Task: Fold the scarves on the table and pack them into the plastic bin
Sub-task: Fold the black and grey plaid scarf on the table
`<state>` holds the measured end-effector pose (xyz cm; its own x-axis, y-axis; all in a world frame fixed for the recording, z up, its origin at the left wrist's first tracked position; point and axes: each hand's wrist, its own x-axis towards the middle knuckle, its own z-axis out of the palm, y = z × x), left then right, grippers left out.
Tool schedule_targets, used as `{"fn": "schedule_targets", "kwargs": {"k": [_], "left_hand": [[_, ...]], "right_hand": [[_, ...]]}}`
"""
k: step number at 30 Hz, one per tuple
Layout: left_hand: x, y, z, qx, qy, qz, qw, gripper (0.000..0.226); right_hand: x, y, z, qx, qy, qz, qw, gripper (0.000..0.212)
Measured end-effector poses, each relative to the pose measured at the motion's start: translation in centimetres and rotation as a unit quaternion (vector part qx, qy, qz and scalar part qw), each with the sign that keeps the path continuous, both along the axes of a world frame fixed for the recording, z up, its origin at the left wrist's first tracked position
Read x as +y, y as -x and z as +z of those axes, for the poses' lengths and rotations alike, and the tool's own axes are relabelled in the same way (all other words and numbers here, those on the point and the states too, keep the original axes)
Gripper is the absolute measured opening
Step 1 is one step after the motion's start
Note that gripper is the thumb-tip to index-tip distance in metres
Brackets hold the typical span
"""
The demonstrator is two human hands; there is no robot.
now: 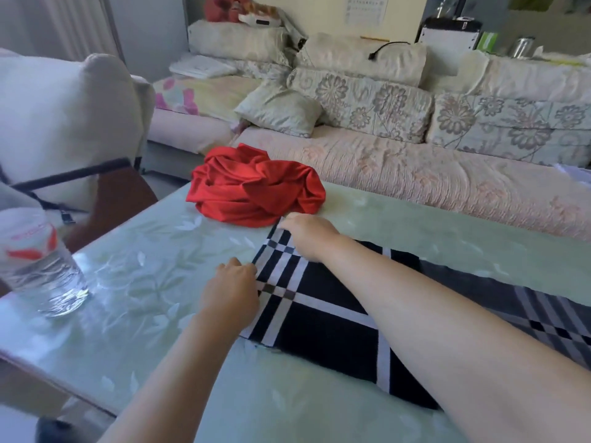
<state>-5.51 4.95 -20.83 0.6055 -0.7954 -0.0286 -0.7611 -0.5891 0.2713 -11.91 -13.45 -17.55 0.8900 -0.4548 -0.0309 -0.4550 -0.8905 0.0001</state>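
black-and-white scarf (pixel 319 314) flat on table (pixel 153 282), centre-right | left hand (pixel 230 289) fingers curled, pinching its left edge | right hand (pixel 307 233) pinching its far left corner, just beside crumpled red scarf (pixel 256 187)

The table (pixel 144 282) carries a red scarf (pixel 256 190) at twelve o'clock, a check scarf (pixel 323 321) spread from centre toward four, and a bottle (pixel 41 266) at nine.

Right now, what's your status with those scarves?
Left hand and right hand pinch end of checked scarf. Red scarf crumpled beyond, unfolded. Bin not in view. Water bottle stands aside.
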Motion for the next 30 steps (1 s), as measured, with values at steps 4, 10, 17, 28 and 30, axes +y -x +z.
{"fn": "schedule_targets", "kwargs": {"k": [4, 10, 17, 28, 30], "left_hand": [[0.5, -0.8, 0.4, 0.017, -0.013, 0.035, 0.999, 0.008], [0.4, -0.8, 1.1, -0.001, -0.035, 0.049, 0.998, 0.025], [-0.3, 0.1, 1.8, 0.011, 0.030, 0.036, 0.999, 0.033], [-5.2, 12.5, 7.3, 0.184, 0.159, -0.136, 0.960, 0.023], [-6.4, 15.3, 7.8, 0.203, 0.162, -0.166, 0.951, 0.025]], "right_hand": [[-1.5, -3.5, -0.5, 0.019, 0.047, 0.052, 0.997, 0.071], [-2.0, -5.2, -1.4, 0.066, 0.070, 0.072, 0.993, 0.069], [-3.4, -2.7, 0.1, -0.015, 0.040, 0.049, 0.998, 0.036], [-8.5, 19.3, 5.0, -0.097, 0.000, -0.084, 0.992, 0.034], [-9.0, 23.6, 5.0, -0.103, 0.008, -0.101, 0.990, 0.033]]}}
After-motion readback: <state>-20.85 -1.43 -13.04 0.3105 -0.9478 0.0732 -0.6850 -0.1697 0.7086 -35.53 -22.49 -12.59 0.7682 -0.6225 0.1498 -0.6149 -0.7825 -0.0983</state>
